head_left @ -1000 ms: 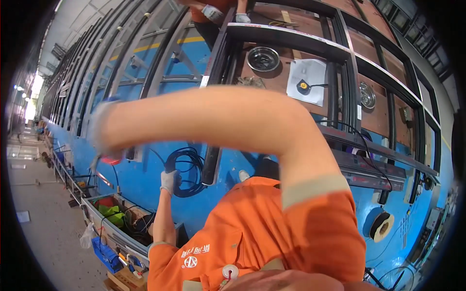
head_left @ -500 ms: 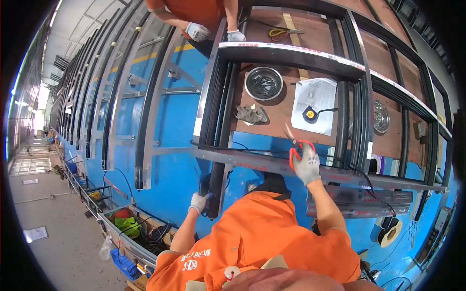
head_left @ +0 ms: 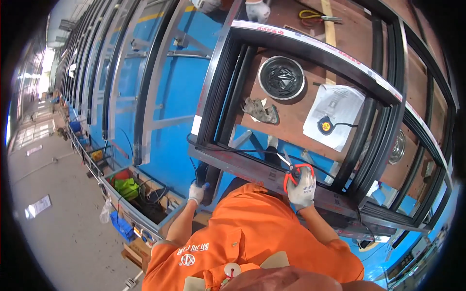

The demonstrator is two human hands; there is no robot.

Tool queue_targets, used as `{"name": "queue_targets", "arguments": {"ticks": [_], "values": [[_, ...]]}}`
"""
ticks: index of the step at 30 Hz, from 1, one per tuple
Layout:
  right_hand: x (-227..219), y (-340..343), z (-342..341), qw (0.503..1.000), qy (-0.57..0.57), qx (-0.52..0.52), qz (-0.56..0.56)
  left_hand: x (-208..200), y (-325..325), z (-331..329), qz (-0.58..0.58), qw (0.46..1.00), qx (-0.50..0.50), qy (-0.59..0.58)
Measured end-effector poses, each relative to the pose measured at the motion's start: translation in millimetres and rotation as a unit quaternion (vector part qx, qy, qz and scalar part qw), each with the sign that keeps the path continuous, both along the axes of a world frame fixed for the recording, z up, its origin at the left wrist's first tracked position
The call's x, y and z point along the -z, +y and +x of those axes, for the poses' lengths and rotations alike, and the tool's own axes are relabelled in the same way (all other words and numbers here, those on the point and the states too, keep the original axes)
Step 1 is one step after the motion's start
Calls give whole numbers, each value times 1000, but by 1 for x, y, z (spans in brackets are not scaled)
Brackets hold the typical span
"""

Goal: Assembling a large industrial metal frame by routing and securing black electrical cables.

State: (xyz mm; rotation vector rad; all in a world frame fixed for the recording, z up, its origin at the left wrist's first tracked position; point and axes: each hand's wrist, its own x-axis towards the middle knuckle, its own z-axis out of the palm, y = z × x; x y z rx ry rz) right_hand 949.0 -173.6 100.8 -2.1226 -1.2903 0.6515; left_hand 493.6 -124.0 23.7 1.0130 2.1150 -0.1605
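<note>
My right hand, in a white glove, is closed on red-handled scissors over the near rail of a dark metal frame. Their blades point away from me, slightly parted. Lower and to the left, my gloved left hand has its fingers closed round a thin black strip that sticks up from it, beside a dark profile end. Another thin black strip lies along the frame's near edge. Inside the frame stand a metal bowl of small dark pieces, a crumpled grey glove and a tape measure on paper.
A co-worker's gloved hand rests at the far rail, near yellow-handled pliers. Long dark profiles lie on racks at left. A bin with a green cloth is at lower left. A second bowl stands at right.
The view has shifted, so the frame looks nearer and turned. My right hand, with the scissors, sits lower, closer to my body. My left hand keeps its hold.
</note>
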Motion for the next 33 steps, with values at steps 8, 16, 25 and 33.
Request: {"name": "queue_targets", "arguments": {"ticks": [8,16,25,33], "values": [[-2,11,4,999,18,-24,18,-2,2,3,5,1000,-2,-19],[-2,11,-2,996,76,-1,-49,-21,9,14,11,999,13,-28],[-12,1,-25,1000,-14,24,-14,-21,-29,-69,75,992,13,-99],[-33,-3,-229,992,26,-84,93,-27,-133,-236,239,886,-268,-295]]}}
